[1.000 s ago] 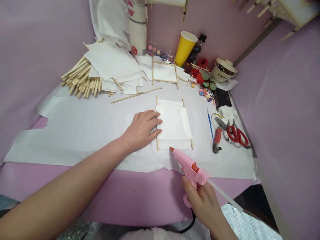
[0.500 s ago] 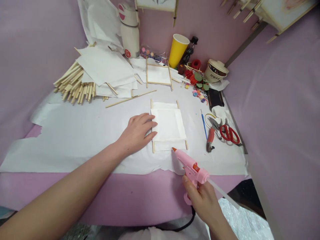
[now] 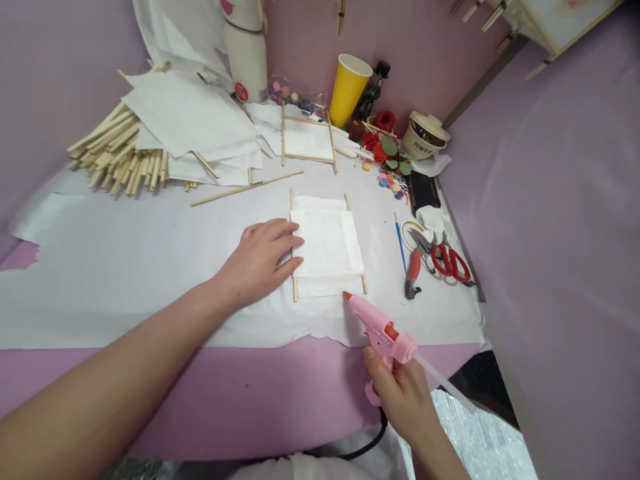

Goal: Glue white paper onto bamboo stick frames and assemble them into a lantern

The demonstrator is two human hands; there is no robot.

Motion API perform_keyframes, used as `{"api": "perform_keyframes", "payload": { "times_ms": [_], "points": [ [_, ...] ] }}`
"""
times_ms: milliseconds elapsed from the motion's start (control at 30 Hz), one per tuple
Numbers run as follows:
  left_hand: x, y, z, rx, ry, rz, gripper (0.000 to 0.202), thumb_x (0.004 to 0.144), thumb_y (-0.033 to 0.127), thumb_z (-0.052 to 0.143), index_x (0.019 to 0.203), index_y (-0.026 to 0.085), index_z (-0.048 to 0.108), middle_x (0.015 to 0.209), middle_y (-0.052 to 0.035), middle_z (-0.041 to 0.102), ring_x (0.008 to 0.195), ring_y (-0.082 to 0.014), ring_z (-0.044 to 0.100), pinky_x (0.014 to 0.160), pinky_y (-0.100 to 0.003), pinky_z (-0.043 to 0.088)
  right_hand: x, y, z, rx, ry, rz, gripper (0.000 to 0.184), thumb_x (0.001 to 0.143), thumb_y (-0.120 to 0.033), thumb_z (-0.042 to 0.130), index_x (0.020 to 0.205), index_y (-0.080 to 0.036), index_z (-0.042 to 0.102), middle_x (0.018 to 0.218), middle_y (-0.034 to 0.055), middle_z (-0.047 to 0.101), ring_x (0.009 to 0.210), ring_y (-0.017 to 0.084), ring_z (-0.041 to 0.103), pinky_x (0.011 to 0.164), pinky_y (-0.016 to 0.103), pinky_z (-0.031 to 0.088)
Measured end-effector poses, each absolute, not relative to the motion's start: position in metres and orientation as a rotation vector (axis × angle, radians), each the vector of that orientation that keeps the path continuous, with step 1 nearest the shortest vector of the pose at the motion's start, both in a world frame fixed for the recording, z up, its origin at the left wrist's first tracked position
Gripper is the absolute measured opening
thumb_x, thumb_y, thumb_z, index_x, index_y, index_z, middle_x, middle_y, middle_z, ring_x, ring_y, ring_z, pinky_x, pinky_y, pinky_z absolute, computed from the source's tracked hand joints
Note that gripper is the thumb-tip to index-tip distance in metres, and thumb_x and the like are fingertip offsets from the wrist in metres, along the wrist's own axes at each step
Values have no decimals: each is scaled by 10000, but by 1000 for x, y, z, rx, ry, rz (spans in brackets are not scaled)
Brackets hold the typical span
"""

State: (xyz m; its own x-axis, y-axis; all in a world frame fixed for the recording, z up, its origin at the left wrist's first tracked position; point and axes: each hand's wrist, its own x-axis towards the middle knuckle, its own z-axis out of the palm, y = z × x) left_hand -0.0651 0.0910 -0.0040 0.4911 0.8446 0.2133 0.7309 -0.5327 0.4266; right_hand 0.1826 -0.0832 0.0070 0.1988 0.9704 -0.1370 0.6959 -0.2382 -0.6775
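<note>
White paper sheet (image 3: 125,320) covers pink tabletop (image 3: 250,400). At 12 o'clock: yellow paper cup (image 3: 350,90), contents hidden; clear bag (image 3: 313,103) holds coloured pom-poms (image 3: 290,93). Centre: white paper square (image 3: 325,240) over 2 wooden sticks (image 3: 295,290). Left hand (image 3: 257,260) open, flat, fingertips on square's edge, holding nothing. Right hand (image 3: 400,393) closed around pink glue gun (image 3: 383,337), at 5 o'clock, long axis 4-to-10, nozzle pointing 10 o'clock, just beside square.
</note>
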Motion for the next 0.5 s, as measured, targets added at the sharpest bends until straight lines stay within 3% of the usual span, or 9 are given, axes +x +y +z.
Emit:
{"api": "perform_keyframes", "payload": {
  "times_ms": [500],
  "points": [
    [-66, 92, -6, 2468, 1332, 614, 302, 933, 366, 466, 1163, 251, 625, 1379, -75, 546, 1320, -293, 449, 1060, -526, 336, 187, -64, 25, -2016, -1299, 932, 389, 887, -526, 468, 670, -209, 531, 518, -21, 480, 503, 158, 470, 502, 264, 362]
  ]
}}
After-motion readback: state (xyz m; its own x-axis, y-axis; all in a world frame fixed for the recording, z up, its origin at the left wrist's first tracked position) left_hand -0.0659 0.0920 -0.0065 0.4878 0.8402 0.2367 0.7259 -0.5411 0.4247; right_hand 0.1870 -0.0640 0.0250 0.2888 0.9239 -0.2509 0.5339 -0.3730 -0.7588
